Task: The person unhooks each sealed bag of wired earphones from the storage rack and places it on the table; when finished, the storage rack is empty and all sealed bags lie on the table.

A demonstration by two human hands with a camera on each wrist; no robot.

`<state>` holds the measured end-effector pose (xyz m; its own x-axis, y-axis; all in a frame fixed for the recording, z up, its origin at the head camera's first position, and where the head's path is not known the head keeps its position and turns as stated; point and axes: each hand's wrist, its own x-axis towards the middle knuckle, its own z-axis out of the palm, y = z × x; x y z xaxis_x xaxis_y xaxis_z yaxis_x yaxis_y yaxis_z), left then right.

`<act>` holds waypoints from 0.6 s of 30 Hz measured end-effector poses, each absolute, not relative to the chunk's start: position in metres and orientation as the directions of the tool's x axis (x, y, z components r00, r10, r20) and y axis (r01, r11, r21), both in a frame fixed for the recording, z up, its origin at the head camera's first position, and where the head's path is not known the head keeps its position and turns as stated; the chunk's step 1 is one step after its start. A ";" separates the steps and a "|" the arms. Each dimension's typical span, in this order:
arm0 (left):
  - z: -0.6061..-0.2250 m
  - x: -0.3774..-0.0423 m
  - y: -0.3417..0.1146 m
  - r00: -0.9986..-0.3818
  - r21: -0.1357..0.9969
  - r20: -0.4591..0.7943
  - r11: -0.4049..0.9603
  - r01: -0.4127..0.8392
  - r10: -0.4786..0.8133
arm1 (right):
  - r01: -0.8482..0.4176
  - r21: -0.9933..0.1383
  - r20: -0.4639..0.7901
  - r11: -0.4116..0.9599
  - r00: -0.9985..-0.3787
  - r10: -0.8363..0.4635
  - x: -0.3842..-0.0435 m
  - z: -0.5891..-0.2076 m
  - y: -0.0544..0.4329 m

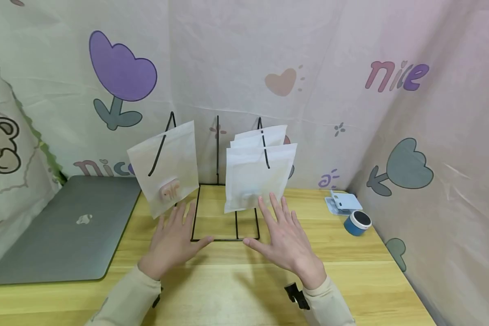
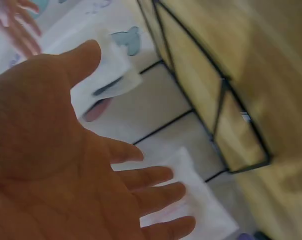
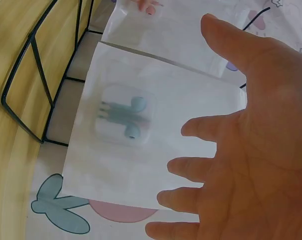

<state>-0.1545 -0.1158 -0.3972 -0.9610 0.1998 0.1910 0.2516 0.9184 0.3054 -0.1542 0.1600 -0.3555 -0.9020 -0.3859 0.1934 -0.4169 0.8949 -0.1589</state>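
A black wire rack [image 1: 218, 239] stands on the table with three upright prongs. A white pouch [image 1: 169, 156] with a small pinkish item showing through hangs from its left prong. Several white pouches [image 1: 254, 174] hang one before another on the right prong. In the right wrist view, teal earphones [image 3: 137, 105] in a clear case show through the front one. My left hand [image 1: 173, 242] is spread palm down just below the left pouch, holding nothing. Likewise spread, my right hand [image 1: 289, 240] has its fingertips overlapping the lower edge of the right pouches in the head view.
To the left lies a closed grey laptop [image 1: 73, 226]. A light blue stand [image 1: 344, 202] and a blue round container with a dark top [image 1: 356, 224] sit at the right edge of the wooden table [image 1: 228, 290]. Printed cloth [image 1: 334, 40] hangs behind.
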 end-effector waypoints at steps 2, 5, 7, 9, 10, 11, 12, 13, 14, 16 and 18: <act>-0.402 -0.158 -0.119 -0.969 0.324 0.154 0.917 0.234 0.193 | -0.412 -0.157 0.189 0.898 -0.905 -0.382 -0.153 -0.355 0.161; -0.410 -0.162 -0.126 -0.980 0.347 0.098 0.917 0.198 0.174 | -0.408 -0.164 0.187 0.898 -0.907 -0.378 -0.153 -0.353 0.162; -0.415 -0.165 -0.131 -0.984 0.360 0.083 0.916 0.180 0.161 | -0.407 -0.177 0.192 0.896 -0.907 -0.375 -0.153 -0.352 0.162; -0.420 -0.167 -0.135 -0.985 0.362 0.083 0.917 0.169 0.149 | -0.415 -0.197 0.194 0.888 -0.905 -0.380 -0.153 -0.351 0.163; -0.422 -0.168 -0.138 -0.986 0.361 0.082 0.918 0.164 0.143 | -0.423 -0.208 0.194 0.882 -0.901 -0.387 -0.153 -0.351 0.164; -0.424 -0.168 -0.140 -0.987 0.357 0.079 0.921 0.157 0.138 | -0.432 -0.219 0.193 0.875 -0.898 -0.395 -0.153 -0.351 0.164; -0.427 -0.169 -0.142 -0.988 0.355 0.076 0.923 0.150 0.131 | -0.441 -0.230 0.193 0.868 -0.894 -0.404 -0.154 -0.351 0.165; -0.429 -0.169 -0.143 -0.990 0.350 0.069 0.926 0.141 0.125 | -0.450 -0.244 0.194 0.859 -0.891 -0.411 -0.154 -0.351 0.165; -0.430 -0.170 -0.145 -0.991 0.345 0.061 0.929 0.134 0.120 | -0.455 -0.254 0.197 0.853 -0.888 -0.415 -0.155 -0.351 0.166; -0.433 -0.171 -0.148 -0.992 0.336 0.045 0.934 0.123 0.115 | -0.456 -0.282 0.209 0.844 -0.888 -0.410 -0.156 -0.350 0.169; -0.436 -0.172 -0.150 -0.993 0.331 0.031 0.937 0.115 0.111 | -0.442 -0.315 0.232 0.840 -0.894 -0.384 -0.159 -0.348 0.172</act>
